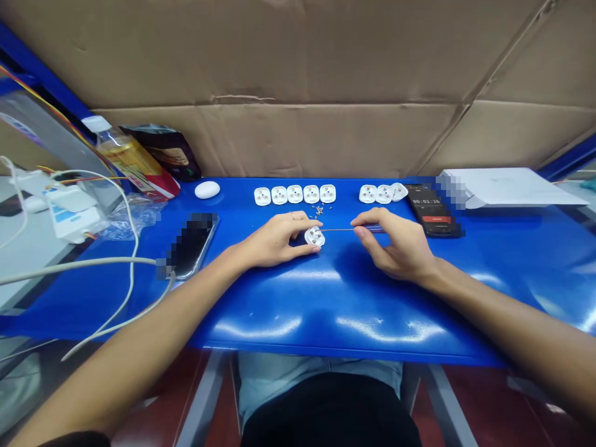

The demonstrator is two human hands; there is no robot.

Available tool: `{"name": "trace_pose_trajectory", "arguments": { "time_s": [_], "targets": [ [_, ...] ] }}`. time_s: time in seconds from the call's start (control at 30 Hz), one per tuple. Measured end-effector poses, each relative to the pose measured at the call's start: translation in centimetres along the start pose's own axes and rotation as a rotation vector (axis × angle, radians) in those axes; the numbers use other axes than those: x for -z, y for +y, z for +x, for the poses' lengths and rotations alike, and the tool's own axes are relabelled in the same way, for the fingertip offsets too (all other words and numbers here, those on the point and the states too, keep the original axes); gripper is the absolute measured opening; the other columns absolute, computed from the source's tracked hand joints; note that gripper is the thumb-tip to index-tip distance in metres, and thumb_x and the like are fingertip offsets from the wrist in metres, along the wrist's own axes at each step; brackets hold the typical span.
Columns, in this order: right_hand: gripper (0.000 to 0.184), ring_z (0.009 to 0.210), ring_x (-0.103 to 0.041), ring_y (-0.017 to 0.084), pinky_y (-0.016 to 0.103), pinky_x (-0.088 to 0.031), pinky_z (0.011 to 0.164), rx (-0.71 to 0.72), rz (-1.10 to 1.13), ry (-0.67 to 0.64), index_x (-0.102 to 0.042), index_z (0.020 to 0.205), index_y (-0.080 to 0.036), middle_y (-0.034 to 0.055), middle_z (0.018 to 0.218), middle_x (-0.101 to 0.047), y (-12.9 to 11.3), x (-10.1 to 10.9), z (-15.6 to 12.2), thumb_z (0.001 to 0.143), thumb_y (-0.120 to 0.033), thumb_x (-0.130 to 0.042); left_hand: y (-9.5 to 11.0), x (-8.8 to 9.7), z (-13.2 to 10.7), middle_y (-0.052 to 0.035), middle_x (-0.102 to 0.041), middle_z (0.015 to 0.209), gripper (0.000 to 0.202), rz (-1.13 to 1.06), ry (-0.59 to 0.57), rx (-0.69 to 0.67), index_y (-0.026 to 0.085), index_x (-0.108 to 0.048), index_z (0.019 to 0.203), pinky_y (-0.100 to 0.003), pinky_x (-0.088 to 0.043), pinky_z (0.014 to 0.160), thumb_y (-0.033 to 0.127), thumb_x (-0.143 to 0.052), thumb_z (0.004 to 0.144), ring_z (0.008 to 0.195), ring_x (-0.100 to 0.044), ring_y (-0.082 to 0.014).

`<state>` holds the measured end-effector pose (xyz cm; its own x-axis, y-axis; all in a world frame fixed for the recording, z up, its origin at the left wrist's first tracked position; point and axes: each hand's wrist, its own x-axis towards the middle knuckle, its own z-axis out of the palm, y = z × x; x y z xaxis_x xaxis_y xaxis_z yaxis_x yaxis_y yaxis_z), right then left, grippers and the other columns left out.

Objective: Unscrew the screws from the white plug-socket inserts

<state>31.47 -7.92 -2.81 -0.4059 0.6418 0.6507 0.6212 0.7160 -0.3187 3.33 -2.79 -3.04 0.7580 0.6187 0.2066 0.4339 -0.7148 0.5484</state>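
White plastic housing (315,237) sits pinched in the left hand (279,239), mid-frame. Right of centre, the right hand (400,245) pinches a thin screwdriver (339,230).

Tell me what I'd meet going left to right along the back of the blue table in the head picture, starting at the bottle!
Bottle → white oval thing → row of five white pieces → group of three white pieces → phone showing 00:02:26 → white box.

White casing (315,238), grey tool shaft (339,230), plain blue tabletop (284,295), tiny pieces (319,212) perhaps silvery
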Motion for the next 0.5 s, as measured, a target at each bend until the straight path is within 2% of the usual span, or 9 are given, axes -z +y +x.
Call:
{"name": "trace_pose_trajectory", "arguments": {
  "time_s": [0.13, 0.23, 0.3, 0.37, 0.43, 0.5],
  "targets": [
    [0.01, 0.086, -0.078, 0.025, 0.04, -0.063, 0.077, -0.052, -0.027, 0.044, -0.066, 0.108, -0.025, 0.0069, 0.099, -0.08, 0.7, 0.0, 0.2, 0.105, -0.027, -0.057, -0.3, -0.1, 0.0, -0.0093, -0.071, 0.119, 0.052, -0.035, 0.013, -0.008, 0.021, -0.07, 0.14, -0.033, -0.056, 0.085, 0.052, -0.073, 0.098, 0.098, -0.068, -0.0221],
    [0.013, 0.09, -0.076, 0.027, 0.042, -0.062, 0.08, -0.127, -0.041, 0.01, -0.065, 0.112, -0.023, 0.0092, 0.103, -0.079, 1.8, -0.4, 0.4, 0.106, -0.027, -0.053, -0.3, -0.2, 0.0, -0.013, -0.068, 0.13, 0.057, -0.03, 0.065, 0.016, 0.019, -0.069, 0.14, -0.039, -0.057, 0.096, 0.054, -0.074, 0.096, 0.11, -0.068, -0.0261],
    [0.016, 0.094, -0.076, 0.028, 0.043, -0.061, 0.083, -0.169, -0.005, -0.038, -0.064, 0.115, -0.022, 0.0106, 0.106, -0.078, 2.6, -0.7, 0.4, 0.107, -0.026, -0.051, -0.2, -0.3, 0.1, -0.0157, -0.063, 0.145, 0.053, -0.009, 0.104, 0.028, 0.018, -0.07, 0.139, -0.046, -0.05, 0.112, 0.055, -0.068, 0.1, 0.129, -0.062, -0.0305],
    [0.019, 0.095, -0.076, 0.028, 0.045, -0.061, 0.085, -0.209, 0.022, -0.073, -0.064, 0.117, -0.022, 0.0111, 0.108, -0.078, 3.1, -1.0, 0.4, 0.108, -0.027, -0.048, -0.1, -0.4, 0.1, -0.0153, -0.054, 0.159, 0.049, 0.017, 0.121, 0.038, 0.019, -0.071, 0.139, -0.051, -0.037, 0.126, 0.053, -0.057, 0.107, 0.147, -0.05, -0.0328],
    [0.021, 0.094, -0.075, 0.028, 0.045, -0.06, 0.085, -0.241, 0.042, -0.092, -0.064, 0.117, -0.022, 0.0108, 0.107, -0.077, 3.4, -1.1, 0.3, 0.109, -0.029, -0.046, -0.1, -0.6, 0.2, -0.0134, -0.05, 0.165, 0.049, 0.034, 0.098, 0.058, 0.021, -0.069, 0.142, -0.054, -0.029, 0.13, 0.052, -0.046, 0.111, 0.155, -0.042, -0.0324],
    [0.021, 0.092, -0.075, 0.027, 0.045, -0.06, 0.086, -0.249, 0.06, -0.099, -0.064, 0.117, -0.022, 0.0102, 0.106, -0.077, 3.4, -1.1, 0.3, 0.11, -0.031, -0.046, -0.1, -0.7, 0.3, -0.0118, -0.049, 0.167, 0.051, 0.043, 0.055, 0.082, 0.022, -0.065, 0.148, -0.055, -0.028, 0.13, 0.051, -0.042, 0.113, 0.155, -0.042, -0.0322]
  ]
}}
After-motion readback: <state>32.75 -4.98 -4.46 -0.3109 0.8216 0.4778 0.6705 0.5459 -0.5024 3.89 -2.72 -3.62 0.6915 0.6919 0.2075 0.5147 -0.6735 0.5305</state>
